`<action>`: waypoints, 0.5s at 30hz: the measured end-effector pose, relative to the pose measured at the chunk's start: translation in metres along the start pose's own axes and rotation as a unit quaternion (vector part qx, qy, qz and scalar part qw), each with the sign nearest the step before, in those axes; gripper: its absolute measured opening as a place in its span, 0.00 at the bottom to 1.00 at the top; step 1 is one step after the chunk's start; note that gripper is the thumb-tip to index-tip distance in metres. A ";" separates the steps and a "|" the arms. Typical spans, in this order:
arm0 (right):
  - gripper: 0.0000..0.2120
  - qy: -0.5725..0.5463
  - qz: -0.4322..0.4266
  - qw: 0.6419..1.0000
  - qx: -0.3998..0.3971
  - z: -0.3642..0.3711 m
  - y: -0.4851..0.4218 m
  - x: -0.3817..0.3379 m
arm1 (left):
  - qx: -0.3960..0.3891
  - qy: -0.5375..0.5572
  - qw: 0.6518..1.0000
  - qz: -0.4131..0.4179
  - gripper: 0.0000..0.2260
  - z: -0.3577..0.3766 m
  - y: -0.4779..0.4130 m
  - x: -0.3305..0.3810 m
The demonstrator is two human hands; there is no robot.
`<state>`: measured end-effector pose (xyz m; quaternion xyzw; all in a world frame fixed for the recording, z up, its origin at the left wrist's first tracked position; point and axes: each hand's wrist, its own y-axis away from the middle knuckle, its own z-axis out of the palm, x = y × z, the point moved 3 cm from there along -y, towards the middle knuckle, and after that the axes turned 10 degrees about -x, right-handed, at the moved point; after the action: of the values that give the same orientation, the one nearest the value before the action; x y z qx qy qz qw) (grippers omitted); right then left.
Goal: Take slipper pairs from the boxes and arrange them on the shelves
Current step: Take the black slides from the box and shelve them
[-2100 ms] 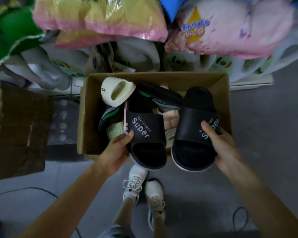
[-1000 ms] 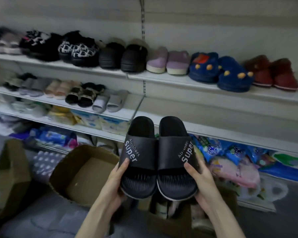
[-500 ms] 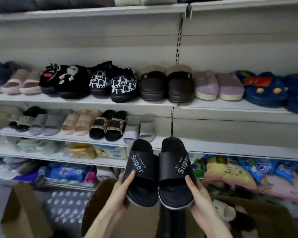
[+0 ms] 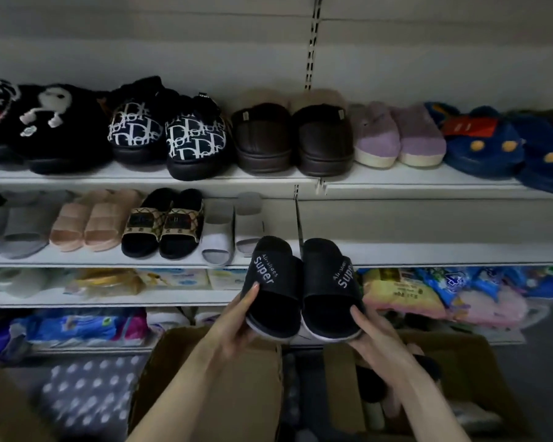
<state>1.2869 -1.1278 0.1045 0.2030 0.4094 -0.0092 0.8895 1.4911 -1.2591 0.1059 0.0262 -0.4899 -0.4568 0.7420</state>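
Head view shows a pair of black slides held up side by side in front of the shelving, one slipper in each hand. The left hand (image 4: 233, 330) grips the left slide (image 4: 276, 293) from its outer side: the thumb (image 4: 252, 290) lies straight up along the strap, its tip just under the white "Super" print, while the other fingers curl beneath the sole and are hidden. The right hand (image 4: 375, 338) grasps the right slide (image 4: 327, 295) the same way, thumb (image 4: 357, 314) pressed on the outer rim of the footbed near the open end and the remaining fingers wrapped underneath, out of sight. The two slides touch along their inner edges. Their far ends reach the front edge of the middle shelf (image 4: 428, 253), at the upright divider and just right of a white pair (image 4: 219, 240) at that shelf's right end; whether the soles touch the shelf cannot be told. The upper shelf (image 4: 380, 180) carries a row of closed plush slippers. Below the hands stand two open cardboard boxes, one under the left forearm (image 4: 246, 393) and one at the right (image 4: 479, 371).
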 end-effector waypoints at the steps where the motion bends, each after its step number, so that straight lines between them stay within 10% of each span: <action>1: 0.21 0.008 0.000 1.000 0.008 -0.008 -0.009 -0.002 | 0.002 -0.005 1.000 0.003 0.11 0.002 -0.009 0.001; 8: 0.22 0.076 0.063 0.993 0.063 -0.062 -0.066 -0.012 | 0.042 -0.044 0.998 -0.026 0.16 0.004 -0.089 -0.007; 15: 0.48 0.183 0.067 0.980 0.048 -0.100 -0.122 -0.027 | 0.098 -0.055 0.994 0.013 0.29 -0.002 -0.164 -0.017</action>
<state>1.1745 -1.2068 0.0229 0.2707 0.5496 0.0682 0.7874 1.3835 -1.3432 0.0126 0.0674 -0.5725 -0.3974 0.7140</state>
